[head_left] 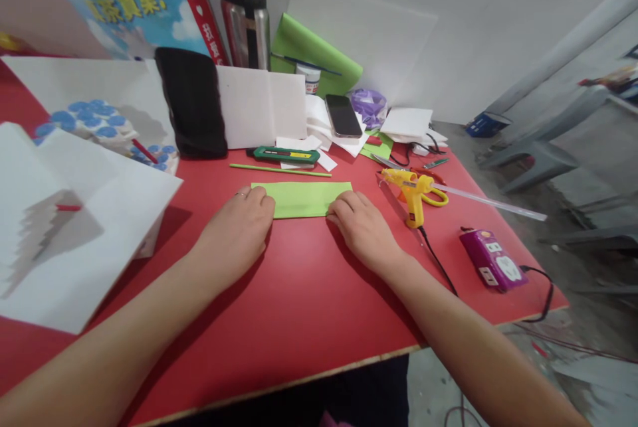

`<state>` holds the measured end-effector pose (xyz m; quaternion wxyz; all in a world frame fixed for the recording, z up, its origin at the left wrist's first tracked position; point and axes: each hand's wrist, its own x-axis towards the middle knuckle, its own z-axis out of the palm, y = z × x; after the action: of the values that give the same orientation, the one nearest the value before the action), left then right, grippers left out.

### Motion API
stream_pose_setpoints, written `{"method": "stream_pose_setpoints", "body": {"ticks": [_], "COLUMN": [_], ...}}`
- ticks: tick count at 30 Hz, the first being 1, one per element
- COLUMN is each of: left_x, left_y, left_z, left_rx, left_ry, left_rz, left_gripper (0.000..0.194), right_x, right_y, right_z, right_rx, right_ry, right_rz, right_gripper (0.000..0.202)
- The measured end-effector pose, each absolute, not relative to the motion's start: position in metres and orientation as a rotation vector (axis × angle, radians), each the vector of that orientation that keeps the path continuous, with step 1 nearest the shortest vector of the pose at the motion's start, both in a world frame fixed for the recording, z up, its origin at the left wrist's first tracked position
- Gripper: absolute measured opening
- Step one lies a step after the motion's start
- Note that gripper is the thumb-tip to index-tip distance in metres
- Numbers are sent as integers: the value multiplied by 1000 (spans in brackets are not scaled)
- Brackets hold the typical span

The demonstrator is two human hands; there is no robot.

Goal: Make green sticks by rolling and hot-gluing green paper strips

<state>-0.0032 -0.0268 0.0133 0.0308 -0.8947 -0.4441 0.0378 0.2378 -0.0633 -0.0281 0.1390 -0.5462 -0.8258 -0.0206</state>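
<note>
A strip of light green paper (302, 200) lies flat on the red table, its long side running left to right. My left hand (248, 218) has its fingers curled on the strip's left end. At the right end, my right hand (359, 221) pinches the near corner with bent fingers. Thumbs and fingertips are partly hidden under both hands. Just beyond the paper lies a thin green stick (280, 170), and behind that a green utility knife (284, 155).
A yellow glue gun (411, 191) lies over scissors (438, 196) to the right, near a purple power box (493, 259). White board pieces (94, 228) and blue-topped rolls (92, 118) stand left. A phone (343, 115), black case (191, 103) and steel thermos (245, 15) are behind.
</note>
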Motion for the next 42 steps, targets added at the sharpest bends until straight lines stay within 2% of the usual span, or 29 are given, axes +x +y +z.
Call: {"method": "stream_pose_setpoints", "body": {"ticks": [13,28,42], "left_x": [-11,-14,-1], "left_y": [-20,-13,-30], "left_z": [7,9,14], "left_rx": [-2817,-2924,-2736], "left_ry": [-1421,-1527,-1229], "left_rz": [35,-165,81], "left_gripper": [27,18,30], "right_x": [237,250,253], "right_y": [-60,-49,-41], "right_z": [-31,-29,-30], "right_rx": [-1668,-1597,-1557], "right_ry": [-2376,-2154,-2050], "right_rz": [-76,394,519], "right_gripper": [23,13,14]}}
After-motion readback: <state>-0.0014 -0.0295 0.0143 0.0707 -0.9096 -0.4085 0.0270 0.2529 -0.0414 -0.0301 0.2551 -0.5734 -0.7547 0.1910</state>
